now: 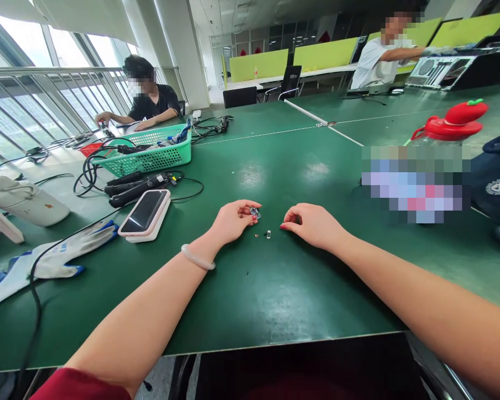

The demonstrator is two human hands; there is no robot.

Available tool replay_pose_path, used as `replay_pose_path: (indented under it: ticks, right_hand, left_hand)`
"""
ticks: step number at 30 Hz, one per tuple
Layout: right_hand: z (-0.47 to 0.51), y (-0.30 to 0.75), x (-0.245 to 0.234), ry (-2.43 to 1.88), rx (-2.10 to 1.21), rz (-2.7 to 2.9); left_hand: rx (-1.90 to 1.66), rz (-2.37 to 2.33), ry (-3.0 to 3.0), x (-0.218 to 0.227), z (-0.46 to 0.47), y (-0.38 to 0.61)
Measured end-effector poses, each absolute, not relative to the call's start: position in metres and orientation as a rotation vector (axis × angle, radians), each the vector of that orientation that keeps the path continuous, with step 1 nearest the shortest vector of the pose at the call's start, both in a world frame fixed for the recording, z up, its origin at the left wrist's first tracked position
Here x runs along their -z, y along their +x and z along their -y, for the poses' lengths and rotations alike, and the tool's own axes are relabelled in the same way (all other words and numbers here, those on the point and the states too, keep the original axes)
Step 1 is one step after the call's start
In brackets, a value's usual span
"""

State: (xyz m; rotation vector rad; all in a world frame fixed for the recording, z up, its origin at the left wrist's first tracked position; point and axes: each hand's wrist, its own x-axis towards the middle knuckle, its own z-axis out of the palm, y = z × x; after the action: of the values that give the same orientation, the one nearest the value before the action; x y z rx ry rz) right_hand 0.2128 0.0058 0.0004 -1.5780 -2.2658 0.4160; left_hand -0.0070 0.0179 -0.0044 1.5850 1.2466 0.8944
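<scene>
My left hand rests on the green table with its fingers pinched on a small electronic part. My right hand lies a little to the right, fingers curled, its red-nailed fingertips touching the table. Whether it holds anything is hidden. Between the two hands lie two tiny loose parts on the table. A pale bangle circles my left wrist.
A phone in a pink case lies left of my hands, with black tools, cables and a green basket behind it. White-and-blue gloves lie at left. A red-lidded bottle and dark bag stand right. Two people work at the far tables.
</scene>
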Motion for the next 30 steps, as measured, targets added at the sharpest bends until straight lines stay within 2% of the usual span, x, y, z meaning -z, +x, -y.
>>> replay_pose_path:
  ticks: [9, 16, 21, 30]
  right_hand:
    - [-0.0036, 0.2055, 0.0055, -1.515, -0.213, 2.449]
    - [-0.0011, 0.2073, -0.0004, -1.517, -0.369, 2.406]
    - [-0.002, 0.2074, 0.0016, -1.53, -0.358, 2.403]
    - [-0.0029, 0.2028, 0.0071, -1.5, -0.12, 2.502]
  left_hand:
    - [-0.793, -1.348, 1.842, -0.0022, -0.011, -0.0062]
    - [-0.794, -1.384, 1.897, -0.002, -0.0097, -0.0061]
    - [-0.776, -1.384, 1.892, -0.0021, -0.0093, -0.005]
    - [-0.764, -1.352, 1.871, -0.0021, -0.0084, -0.0032]
